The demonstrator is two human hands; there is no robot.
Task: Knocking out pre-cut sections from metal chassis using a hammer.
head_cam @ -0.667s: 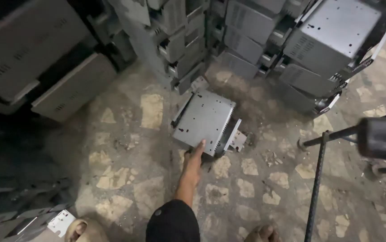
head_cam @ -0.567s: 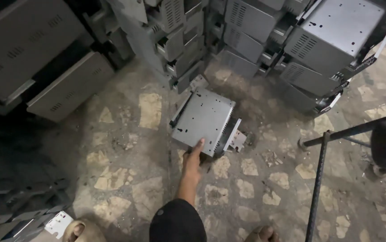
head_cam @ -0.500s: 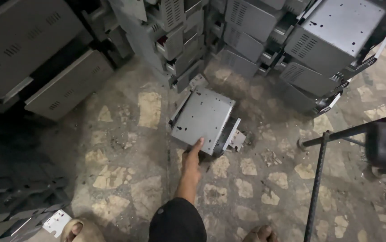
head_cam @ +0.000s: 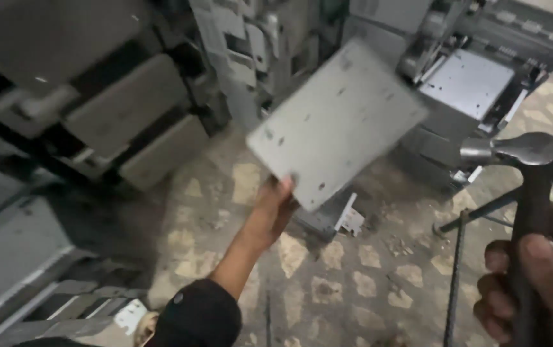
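1. Left hand (head_cam: 275, 204) grips the lower edge of a metal plate (head_cam: 337, 122), fingers closed on it, arm stretched out.
2. Plate is flat, grey, roughly rectangular, with small holes and dark specks; tilted, blurred, held up above the floor (head_cam: 328, 283).
3. Right hand (head_cam: 526, 292) is wrapped tight around a hammer (head_cam: 528, 170) handle, head up.
4. Grey metal casings (head_cam: 469, 83) stacked behind; a rod (head_cam: 454, 276) stands near the hammer.

No packages, labels, signs or screens in view.

Stone-chip floor (head_cam: 353, 283), grey metal casings (head_cam: 463, 83) stacked w/ dim light
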